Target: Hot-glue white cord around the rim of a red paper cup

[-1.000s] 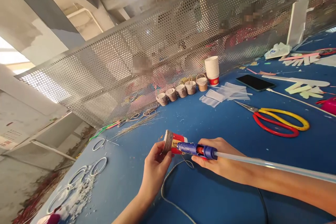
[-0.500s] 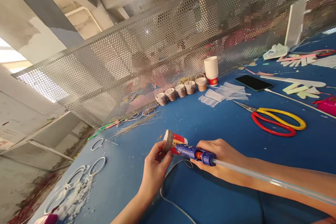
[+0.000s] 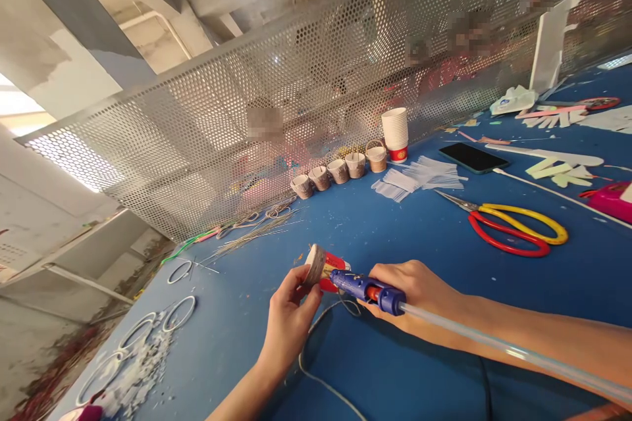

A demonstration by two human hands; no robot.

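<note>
One paper cup (image 3: 338,262) is held at the centre of the frame, tipped on its side with its mouth to the left, and its rim end is wound with grey-brown cord. It is grasped between the thumb and fingers of the left hand (image 3: 289,312). One blue glue gun (image 3: 351,283) is gripped in the right hand (image 3: 412,283), its nozzle at the cup's side — whether contact is made cannot be told. One clear glue stick (image 3: 498,344) is seen trailing toward the lower right. Five small wrapped cups (image 3: 338,172) are lined up at upper centre, beside one stack of white cups (image 3: 395,128). One pair of scissors (image 3: 511,248) and one phone (image 3: 474,156) are laid at right; four rings (image 3: 193,306) are scattered at left — three large, one small.
</note>
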